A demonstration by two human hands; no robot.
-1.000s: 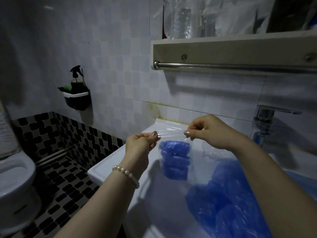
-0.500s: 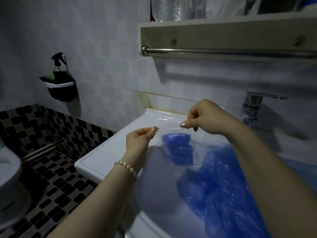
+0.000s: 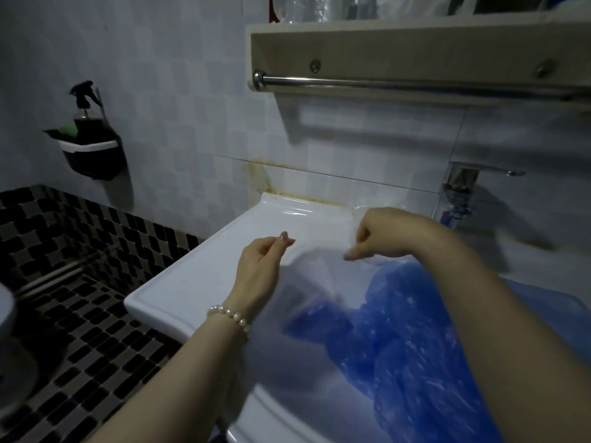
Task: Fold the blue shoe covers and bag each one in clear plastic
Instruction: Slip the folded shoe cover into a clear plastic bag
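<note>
Over the glossy white sink (image 3: 192, 282) at mid-frame, your two hands hang raised with wrists bent and fingers curled downward. Your left hand (image 3: 259, 266), a pearl bracelet (image 3: 228, 316) round its wrist, presses thumb to fingertip; whether any film sits between them is too blurred to tell. Your right hand (image 3: 380, 235) is bunched, fingertips pointing down into a smear of thin, shiny clear plastic (image 3: 319, 266) that trails below it; the grip itself is not readable. Crinkled, translucent blue shoe covers (image 3: 399, 340) lie heaped in the basin at lower right, under your right forearm. A chrome tap (image 3: 463, 180) stands at right, beneath a steel rail (image 3: 415, 84).
</note>
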